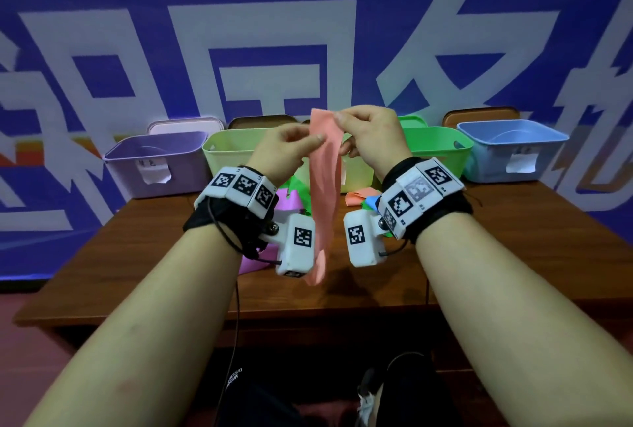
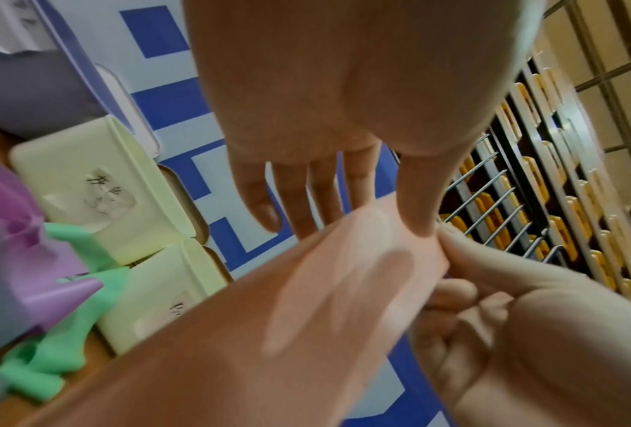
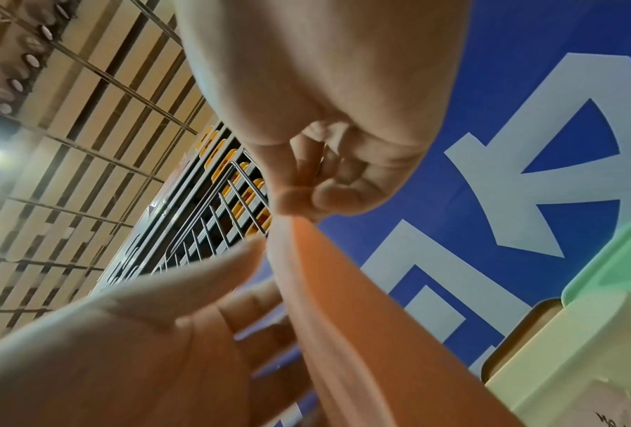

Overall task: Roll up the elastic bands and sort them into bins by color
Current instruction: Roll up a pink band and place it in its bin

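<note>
Here, the pink band is held up above the counter, pinched at its top by the right hand and probably the left hand. It hangs soft and floppy, so its top edge should be gripped.

A row of bins lines the back edge of the wooden table: purple bin, yellow-green bin, green bin and blue bin, all open-topped and reachable from above. Loose bands clutter the table centre just before the bins, possibly touching them. The table's left, right and near parts lie bare. The hanging pink band fills the gap between both wrists.
</note>
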`<move>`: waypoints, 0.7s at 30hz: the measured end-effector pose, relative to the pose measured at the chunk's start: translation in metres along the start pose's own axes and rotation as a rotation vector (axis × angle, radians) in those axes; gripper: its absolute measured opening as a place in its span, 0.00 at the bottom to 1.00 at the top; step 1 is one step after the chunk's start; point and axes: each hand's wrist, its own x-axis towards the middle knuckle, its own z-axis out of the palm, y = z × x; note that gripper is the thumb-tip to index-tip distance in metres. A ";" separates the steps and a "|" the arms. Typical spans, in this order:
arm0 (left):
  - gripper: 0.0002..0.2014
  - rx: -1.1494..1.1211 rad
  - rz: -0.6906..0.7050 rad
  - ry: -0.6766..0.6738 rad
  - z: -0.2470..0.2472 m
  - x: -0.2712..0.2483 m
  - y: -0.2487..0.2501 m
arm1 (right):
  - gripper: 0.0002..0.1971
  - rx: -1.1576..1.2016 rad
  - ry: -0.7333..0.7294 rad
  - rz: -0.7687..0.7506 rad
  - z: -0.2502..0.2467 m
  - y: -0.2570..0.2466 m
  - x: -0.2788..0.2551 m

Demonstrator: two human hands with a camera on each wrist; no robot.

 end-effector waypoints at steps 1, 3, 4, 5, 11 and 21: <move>0.05 0.010 -0.050 -0.036 0.000 -0.001 -0.006 | 0.07 0.015 0.022 0.007 0.000 -0.001 -0.001; 0.08 0.010 -0.149 -0.095 0.003 -0.004 -0.019 | 0.07 0.090 0.040 0.038 0.000 -0.001 -0.002; 0.10 0.013 -0.203 -0.126 0.004 -0.005 -0.027 | 0.08 0.164 0.036 0.065 0.001 0.000 -0.002; 0.13 0.039 -0.251 -0.165 0.005 -0.007 -0.036 | 0.09 0.256 0.033 0.093 0.001 0.001 0.000; 0.04 0.198 -0.348 -0.223 0.019 -0.009 -0.082 | 0.09 0.508 0.190 0.145 -0.003 0.024 0.014; 0.18 0.375 -0.436 -0.188 0.008 0.003 -0.122 | 0.13 0.323 0.497 0.291 -0.012 0.095 0.048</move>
